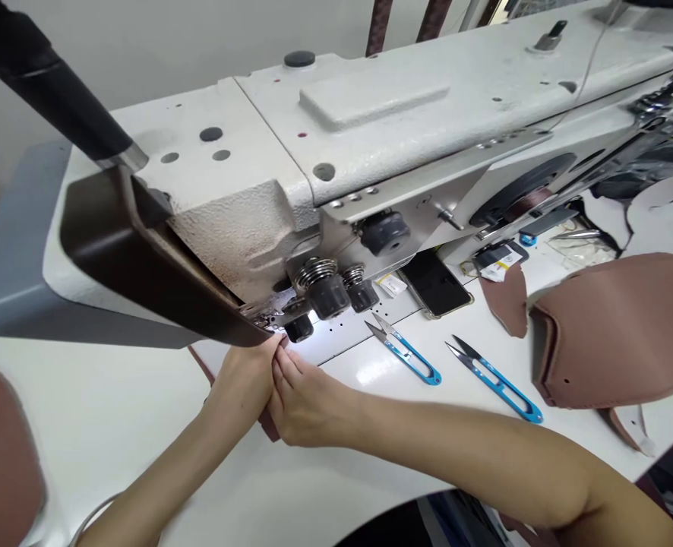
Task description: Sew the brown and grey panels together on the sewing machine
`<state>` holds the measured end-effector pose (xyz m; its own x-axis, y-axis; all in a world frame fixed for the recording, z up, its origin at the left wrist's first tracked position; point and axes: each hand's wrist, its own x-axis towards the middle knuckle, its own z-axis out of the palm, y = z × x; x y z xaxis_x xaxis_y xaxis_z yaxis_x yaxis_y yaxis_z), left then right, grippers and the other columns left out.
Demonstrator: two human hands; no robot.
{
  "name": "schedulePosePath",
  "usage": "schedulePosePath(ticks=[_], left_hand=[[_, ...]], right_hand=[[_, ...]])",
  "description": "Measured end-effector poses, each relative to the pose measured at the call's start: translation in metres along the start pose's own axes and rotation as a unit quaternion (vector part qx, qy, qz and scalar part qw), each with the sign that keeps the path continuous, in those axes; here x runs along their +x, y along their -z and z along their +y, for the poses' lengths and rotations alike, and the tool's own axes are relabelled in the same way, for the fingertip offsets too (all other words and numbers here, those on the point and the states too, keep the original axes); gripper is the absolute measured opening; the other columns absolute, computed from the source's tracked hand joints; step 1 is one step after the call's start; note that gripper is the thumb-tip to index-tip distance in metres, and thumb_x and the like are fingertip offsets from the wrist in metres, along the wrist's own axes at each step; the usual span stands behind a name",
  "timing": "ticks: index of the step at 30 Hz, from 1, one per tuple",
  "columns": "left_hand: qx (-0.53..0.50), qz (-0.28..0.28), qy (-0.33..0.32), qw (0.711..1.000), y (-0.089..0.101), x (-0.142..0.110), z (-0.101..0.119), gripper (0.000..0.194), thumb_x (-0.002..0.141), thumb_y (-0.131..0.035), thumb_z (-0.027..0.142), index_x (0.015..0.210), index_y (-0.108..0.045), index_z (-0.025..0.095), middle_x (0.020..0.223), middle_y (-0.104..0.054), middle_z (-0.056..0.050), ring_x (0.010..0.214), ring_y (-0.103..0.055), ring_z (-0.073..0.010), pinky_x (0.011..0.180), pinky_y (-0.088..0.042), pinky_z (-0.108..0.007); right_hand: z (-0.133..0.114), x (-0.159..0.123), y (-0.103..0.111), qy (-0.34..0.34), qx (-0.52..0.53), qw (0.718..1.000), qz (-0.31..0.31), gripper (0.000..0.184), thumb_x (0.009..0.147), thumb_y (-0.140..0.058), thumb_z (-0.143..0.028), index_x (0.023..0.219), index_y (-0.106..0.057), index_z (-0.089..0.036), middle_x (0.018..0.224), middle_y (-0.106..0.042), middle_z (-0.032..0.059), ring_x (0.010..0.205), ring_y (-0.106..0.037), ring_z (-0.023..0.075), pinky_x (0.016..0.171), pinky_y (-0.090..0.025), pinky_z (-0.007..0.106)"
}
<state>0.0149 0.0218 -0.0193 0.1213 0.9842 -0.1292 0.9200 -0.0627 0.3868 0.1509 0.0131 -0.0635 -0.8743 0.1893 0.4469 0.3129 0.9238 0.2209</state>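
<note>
My left hand point(244, 381) and my right hand point(309, 403) meet under the head of a white sewing machine point(211, 205), close to its lit needle area. Between and beneath them is a brown leather piece point(269, 427); its edge also shows left of my left wrist. The fingers of my right hand are pressed together on the leather. My left hand grips it too, though most of its fingers are hidden behind the dark machine cover point(165, 266). The needle and the seam cannot be made out.
Two blue thread snips point(408, 355) point(499, 386) lie right of my hands. Beyond are a black phone point(436, 282), a small leather scrap point(504, 300) and a large stitched brown leather piece point(621, 330). Another curved leather piece point(9, 456) lies at far left on the white table point(109, 403).
</note>
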Motion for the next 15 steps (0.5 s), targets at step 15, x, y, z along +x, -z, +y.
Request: schedulePosePath(ticks=[15], left_hand=[[0.081, 0.004, 0.053, 0.995, 0.0, 0.007, -0.016, 0.029, 0.077, -0.04, 0.012, 0.052, -0.05, 0.023, 0.052, -0.057, -0.004, 0.052, -0.055, -0.021, 0.057, -0.043, -0.032]], right_hand=[[0.005, -0.001, -0.009, -0.054, 0.06, 0.996, -0.024, 0.042, 0.09, -0.032, -0.011, 0.12, -0.05, 0.012, 0.122, -0.057, 0.0311, 0.118, -0.055, 0.0354, 0.107, -0.038, 0.054]])
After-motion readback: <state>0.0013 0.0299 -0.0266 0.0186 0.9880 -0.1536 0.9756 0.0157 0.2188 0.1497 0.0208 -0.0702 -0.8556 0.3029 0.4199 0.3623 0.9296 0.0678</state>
